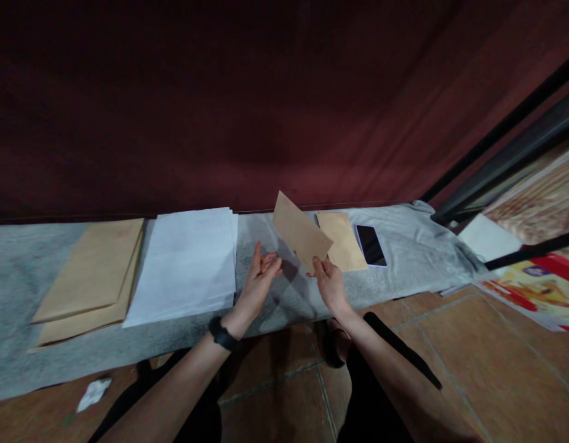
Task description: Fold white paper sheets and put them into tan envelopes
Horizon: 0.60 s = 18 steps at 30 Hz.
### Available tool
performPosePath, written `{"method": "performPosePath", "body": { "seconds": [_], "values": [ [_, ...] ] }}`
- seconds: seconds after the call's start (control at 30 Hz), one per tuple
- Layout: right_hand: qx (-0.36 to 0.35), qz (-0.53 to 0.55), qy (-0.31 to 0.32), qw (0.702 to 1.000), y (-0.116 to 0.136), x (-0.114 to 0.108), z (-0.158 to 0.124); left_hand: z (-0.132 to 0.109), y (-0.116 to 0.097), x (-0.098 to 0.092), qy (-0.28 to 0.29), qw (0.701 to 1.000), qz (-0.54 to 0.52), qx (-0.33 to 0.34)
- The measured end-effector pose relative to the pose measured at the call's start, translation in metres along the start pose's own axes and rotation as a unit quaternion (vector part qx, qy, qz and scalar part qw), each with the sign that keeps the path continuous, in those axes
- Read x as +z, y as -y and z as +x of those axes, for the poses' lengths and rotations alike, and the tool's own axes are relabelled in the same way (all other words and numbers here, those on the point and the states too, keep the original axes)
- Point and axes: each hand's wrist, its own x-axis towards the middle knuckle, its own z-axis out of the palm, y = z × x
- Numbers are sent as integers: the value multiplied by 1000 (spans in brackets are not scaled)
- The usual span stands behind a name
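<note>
My right hand (329,282) pinches the lower corner of a small brown envelope (299,229), which is tilted above the cloth. Just left of it, my left hand (260,275) holds nothing, its fingers apart and partly bent. Behind the raised envelope, to the right, another small brown envelope or stack of them (344,241) lies on the cloth. A stack of white paper sheets (187,261) lies to the left of my left hand. Farther left are large brown envelopes (93,271), overlapping unevenly.
A grey cloth (413,249) covers the long narrow surface. A phone (371,245) with a dark screen lies right of the small envelopes. A dark red curtain-like backdrop (247,111) rises behind. Dark metal bars (510,147) stand at right. Crumpled white paper (94,394) is on the tiled floor.
</note>
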Motion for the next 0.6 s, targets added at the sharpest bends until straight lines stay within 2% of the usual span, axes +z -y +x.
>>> {"method": "performPosePath", "body": {
  "seconds": [0.03,0.1,0.17,0.27,0.33,0.4,0.47,0.5,0.6],
  "values": [
    [47,107,2,993,-1,2,0,0,2,1,5,1000,1,-18],
    [119,275,26,954,-5,9,-4,0,6,3,38,998,5,-51],
    [169,370,47,913,-9,17,-11,0,9,4,60,996,22,-58],
    [251,405,92,874,-12,22,-18,1,11,3,43,996,69,-45],
    [303,370,170,862,-11,17,-19,5,10,-2,31,993,99,-49],
    [324,304,270,854,-8,8,-18,9,10,-9,30,989,133,-55],
    [290,232,334,866,-6,-2,-16,14,11,-16,42,984,166,-56],
    [245,190,334,890,-6,-5,-15,17,12,-19,51,981,180,-55],
    [70,62,233,968,-10,-7,-12,24,18,-27,77,974,209,-43]
  ]
}}
